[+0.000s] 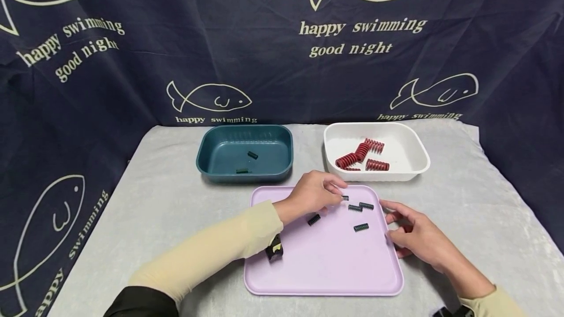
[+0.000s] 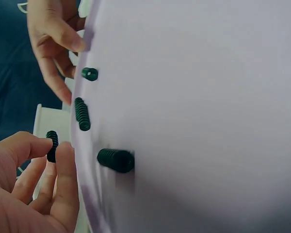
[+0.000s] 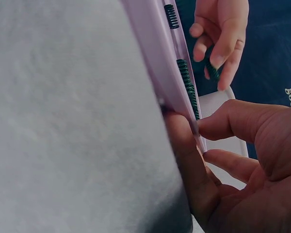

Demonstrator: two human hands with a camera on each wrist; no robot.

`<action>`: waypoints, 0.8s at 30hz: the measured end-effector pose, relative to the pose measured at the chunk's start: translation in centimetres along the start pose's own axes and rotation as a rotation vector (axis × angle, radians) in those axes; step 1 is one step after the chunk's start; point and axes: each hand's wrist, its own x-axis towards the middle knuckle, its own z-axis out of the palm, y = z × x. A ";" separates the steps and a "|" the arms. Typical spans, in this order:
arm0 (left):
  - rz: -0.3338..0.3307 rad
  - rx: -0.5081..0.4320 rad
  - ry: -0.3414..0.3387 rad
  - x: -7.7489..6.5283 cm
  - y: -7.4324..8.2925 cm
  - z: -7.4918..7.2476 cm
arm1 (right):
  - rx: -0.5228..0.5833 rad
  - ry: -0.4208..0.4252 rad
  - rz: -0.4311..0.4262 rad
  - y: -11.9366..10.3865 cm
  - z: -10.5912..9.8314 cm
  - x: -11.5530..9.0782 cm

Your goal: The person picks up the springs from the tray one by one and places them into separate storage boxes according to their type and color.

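Observation:
My left hand (image 1: 315, 192) is above the far part of the lilac tray (image 1: 326, 268), pinching a dark green spring (image 2: 52, 146) between thumb and fingers. My right hand (image 1: 420, 238) grips the tray's right rim, its thumb and fingers on either side of the edge in the right wrist view. Several other green springs lie on the tray: one spring (image 1: 314, 219) below my left hand, a touching pair with its right spring (image 1: 366, 206) near the far right corner, and another spring (image 1: 361, 227) nearer to me.
A teal bin (image 1: 244, 178) holding two dark green springs stands behind the tray at left. Behind it at right is a white bin (image 1: 396, 176) with several red springs (image 1: 377, 165). A grey cloth (image 1: 145, 219) covers the table; a dark printed curtain (image 1: 273, 53) hangs behind.

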 end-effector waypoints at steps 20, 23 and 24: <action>-0.028 -0.112 0.052 -1.8 1.5 -7.3 | -0.003 0.008 -0.010 -0.1 0.1 -0.1; -0.044 -0.094 0.054 -2.0 1.7 -8.8 | -0.003 0.006 -0.006 -0.2 0.1 -0.1; -0.051 -0.094 0.056 -2.1 1.7 -9.3 | -0.004 0.006 -0.006 -0.2 0.1 -0.1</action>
